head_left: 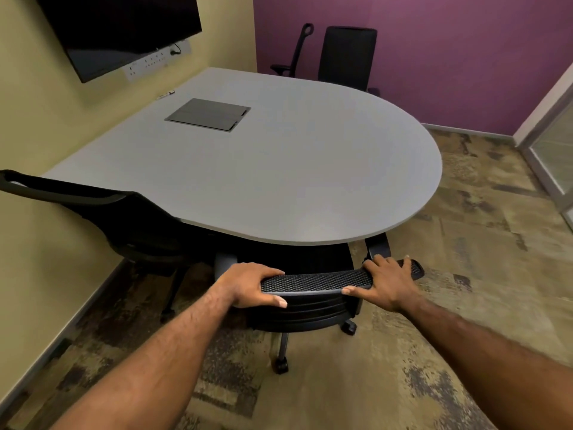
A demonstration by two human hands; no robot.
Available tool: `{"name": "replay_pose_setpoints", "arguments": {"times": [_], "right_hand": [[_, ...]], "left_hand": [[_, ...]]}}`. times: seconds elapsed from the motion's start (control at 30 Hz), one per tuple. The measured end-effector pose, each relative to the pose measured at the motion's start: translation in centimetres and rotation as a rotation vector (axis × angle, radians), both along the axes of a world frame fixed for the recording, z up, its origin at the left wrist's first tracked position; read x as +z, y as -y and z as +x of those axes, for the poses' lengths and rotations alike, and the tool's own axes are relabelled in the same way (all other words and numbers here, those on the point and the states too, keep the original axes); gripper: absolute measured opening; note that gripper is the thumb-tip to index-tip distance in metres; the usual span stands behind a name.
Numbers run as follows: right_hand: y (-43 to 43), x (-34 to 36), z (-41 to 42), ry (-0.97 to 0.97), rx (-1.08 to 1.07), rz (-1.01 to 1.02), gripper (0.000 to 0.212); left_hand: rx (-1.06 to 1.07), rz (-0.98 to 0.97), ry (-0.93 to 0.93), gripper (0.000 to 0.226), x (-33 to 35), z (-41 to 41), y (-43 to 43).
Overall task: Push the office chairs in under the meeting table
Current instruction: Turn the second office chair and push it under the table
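Observation:
A grey meeting table (pixel 310 181) with a rounded near end fills the middle of the view. Right in front of me stands a black mesh-backed office chair (pixel 313 282), its seat tucked beneath the table's edge. My left hand (pixel 251 283) grips the left end of the backrest's top. My right hand (pixel 387 283) grips the right end of it. A second black chair (pixel 136 225) sits at the table's left side, partly under it. Two more black chairs stand on the far side, one (pixel 347 57) facing the table and one (pixel 294 54) turned sideways by the purple wall.
A dark screen (pixel 124 29) hangs on the yellow wall at left, above a socket strip (pixel 155 62). A grey cable hatch (pixel 207 114) is set into the tabletop. A glass door frame (pixel 555 144) stands at right. Patterned carpet (pixel 465 305) lies open to my right.

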State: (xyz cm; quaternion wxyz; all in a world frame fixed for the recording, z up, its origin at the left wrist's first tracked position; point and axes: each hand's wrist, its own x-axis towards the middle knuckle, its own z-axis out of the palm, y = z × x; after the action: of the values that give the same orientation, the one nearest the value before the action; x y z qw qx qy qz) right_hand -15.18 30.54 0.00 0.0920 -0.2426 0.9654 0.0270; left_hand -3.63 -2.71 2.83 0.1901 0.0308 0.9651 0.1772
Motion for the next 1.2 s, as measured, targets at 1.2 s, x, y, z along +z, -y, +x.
{"name": "replay_pose_setpoints", "arguments": {"times": [1.2], "right_hand": [[-1.3, 0.2, -8.8, -0.032, -0.054, -0.056, 0.114]], "left_hand": [[-0.045, 0.028, 0.032, 0.104, -0.7, -10.4, -0.5]]}}
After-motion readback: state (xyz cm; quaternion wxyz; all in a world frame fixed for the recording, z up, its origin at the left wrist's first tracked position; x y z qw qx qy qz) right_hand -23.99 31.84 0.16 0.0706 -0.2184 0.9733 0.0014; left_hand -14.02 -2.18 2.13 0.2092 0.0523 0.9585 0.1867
